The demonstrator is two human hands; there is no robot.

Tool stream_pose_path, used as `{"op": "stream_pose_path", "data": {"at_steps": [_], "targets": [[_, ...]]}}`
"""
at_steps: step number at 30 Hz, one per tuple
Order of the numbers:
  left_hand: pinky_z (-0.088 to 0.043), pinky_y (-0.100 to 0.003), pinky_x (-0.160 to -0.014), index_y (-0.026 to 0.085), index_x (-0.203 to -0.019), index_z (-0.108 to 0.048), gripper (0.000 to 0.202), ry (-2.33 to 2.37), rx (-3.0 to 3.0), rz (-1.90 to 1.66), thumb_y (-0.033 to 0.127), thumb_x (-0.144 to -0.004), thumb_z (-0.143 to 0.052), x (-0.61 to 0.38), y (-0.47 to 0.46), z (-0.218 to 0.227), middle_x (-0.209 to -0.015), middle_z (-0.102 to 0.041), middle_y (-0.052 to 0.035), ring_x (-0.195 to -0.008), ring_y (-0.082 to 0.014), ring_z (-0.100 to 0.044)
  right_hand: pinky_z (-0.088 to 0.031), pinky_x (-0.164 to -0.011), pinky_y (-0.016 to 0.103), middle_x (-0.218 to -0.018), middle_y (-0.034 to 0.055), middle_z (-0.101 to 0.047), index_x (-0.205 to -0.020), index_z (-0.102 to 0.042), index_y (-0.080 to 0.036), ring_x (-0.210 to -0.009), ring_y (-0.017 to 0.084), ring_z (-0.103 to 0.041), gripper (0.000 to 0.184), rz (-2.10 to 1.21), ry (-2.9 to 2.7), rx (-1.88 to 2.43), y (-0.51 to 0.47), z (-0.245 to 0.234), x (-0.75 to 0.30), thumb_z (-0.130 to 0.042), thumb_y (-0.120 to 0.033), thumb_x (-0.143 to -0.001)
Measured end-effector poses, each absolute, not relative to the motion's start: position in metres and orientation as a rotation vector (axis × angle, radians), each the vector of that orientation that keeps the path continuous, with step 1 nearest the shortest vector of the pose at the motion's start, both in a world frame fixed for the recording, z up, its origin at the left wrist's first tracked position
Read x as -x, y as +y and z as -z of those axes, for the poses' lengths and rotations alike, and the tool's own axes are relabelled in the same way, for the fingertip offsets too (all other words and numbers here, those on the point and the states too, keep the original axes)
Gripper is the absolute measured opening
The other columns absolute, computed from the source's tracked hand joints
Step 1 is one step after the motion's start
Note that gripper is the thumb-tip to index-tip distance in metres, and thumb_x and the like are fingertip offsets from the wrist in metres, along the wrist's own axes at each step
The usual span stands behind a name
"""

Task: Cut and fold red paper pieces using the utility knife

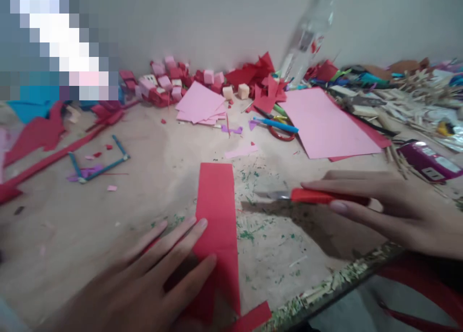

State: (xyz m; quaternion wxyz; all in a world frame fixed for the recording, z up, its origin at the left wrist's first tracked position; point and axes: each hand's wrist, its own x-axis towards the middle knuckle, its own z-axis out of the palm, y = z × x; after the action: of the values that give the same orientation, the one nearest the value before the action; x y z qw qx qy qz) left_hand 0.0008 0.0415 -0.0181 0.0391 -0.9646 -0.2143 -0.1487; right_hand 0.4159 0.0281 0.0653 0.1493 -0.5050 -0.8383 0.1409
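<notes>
A long red paper strip [219, 206] lies on the worktable, running toward the near edge. My left hand [155, 269] rests on it with fingers spread, the fingertips touching its left side. My right hand [390, 206] grips a red-handled craft knife [314, 195] between thumb and fingers. Its blurred blade points left, a little to the right of the strip and above the table, with a shadow below. At the near edge, by the strip's lower end, lies a smaller red paper piece [255, 317].
Pink sheets [333, 124], a pink paper stack [200, 103], red-handled scissors [282, 133] and a blue pen [277, 124] lie beyond. A plastic bottle [307, 37] stands behind. Small cubes [166, 83], thin sticks and a purple device [428, 160] surround them. The table's near edge [325, 286] is ragged.
</notes>
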Motion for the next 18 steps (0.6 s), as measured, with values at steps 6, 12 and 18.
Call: {"op": "stream_pose_path", "data": {"at_steps": [6,12,18], "targets": [[-0.059,-0.038,-0.103,0.02,-0.112,-0.071,0.032,-0.807,3.045,0.344,0.036,-0.11,-0.043,-0.015,0.058,-0.022,-0.142,-0.07,-0.0122,-0.124,-0.0255,-0.071,-0.063,-0.082,0.042,-0.121,0.0124,-0.076,-0.138,-0.068,-0.028,-0.104,0.03,-0.074,0.037,-0.195,-2.523,1.446,0.055,-0.047,-0.421,-0.053,-0.04,-0.107],[-0.053,-0.038,-0.112,0.022,-0.127,-0.064,0.028,-1.077,3.273,0.278,0.019,-0.106,-0.046,-0.01,0.08,-0.043,-0.157,-0.057,-0.0109,-0.142,-0.0229,-0.058,-0.061,-0.089,0.051,-0.125,0.0175,-0.075,-0.128,-0.073,-0.018,-0.11,0.034,-0.073,0.035,0.052,-2.678,1.114,0.074,-0.067,-0.392,-0.048,-0.032,-0.107],[-0.048,-0.052,-0.112,0.014,-0.131,-0.066,0.033,-1.215,2.972,0.425,0.021,-0.11,-0.042,-0.007,0.106,-0.052,-0.143,-0.065,-0.0192,-0.131,-0.0318,-0.062,-0.057,-0.102,0.051,-0.136,0.0178,-0.071,-0.13,-0.072,-0.015,-0.123,0.034,-0.069,0.033,-0.172,-2.691,0.888,0.097,-0.072,-0.296,-0.054,-0.025,-0.105]]}}
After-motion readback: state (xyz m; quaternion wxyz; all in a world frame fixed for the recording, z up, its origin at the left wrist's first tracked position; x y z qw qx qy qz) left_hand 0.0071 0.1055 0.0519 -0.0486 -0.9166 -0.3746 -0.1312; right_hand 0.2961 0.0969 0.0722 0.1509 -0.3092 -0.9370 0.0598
